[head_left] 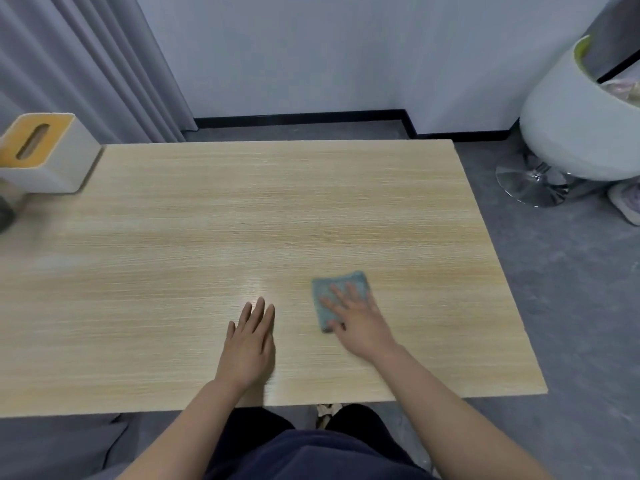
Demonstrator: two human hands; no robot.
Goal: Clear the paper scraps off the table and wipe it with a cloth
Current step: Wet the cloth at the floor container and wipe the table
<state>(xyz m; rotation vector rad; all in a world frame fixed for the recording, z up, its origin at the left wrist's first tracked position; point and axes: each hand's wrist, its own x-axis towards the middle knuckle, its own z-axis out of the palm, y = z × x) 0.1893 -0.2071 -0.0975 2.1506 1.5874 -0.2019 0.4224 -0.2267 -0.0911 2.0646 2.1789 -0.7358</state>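
No paper scraps visible on the table (207,202) now, so clearing looks done and this reads as the wipe step. Right hand (356,318) lies flat, fingers spread, palm pressing the blue-grey cloth (341,289); not gripping it, just pinning it down w/ open fingers, prob. so the whole pad stays in contact w/ the wood as it slides. Cloth sits under and just ahead of the fingertips, folded small, near the table's front-right part. Left hand (251,344) is also open, flat on bare wood just to the left of the right hand, holding nothing; likely a brace for the lean fwd. Both forearms reach straight out from the body, wrists low. Far ahead-left of the left hand, a tissue box (45,154) stands at the table corner, well apart from the cloth.
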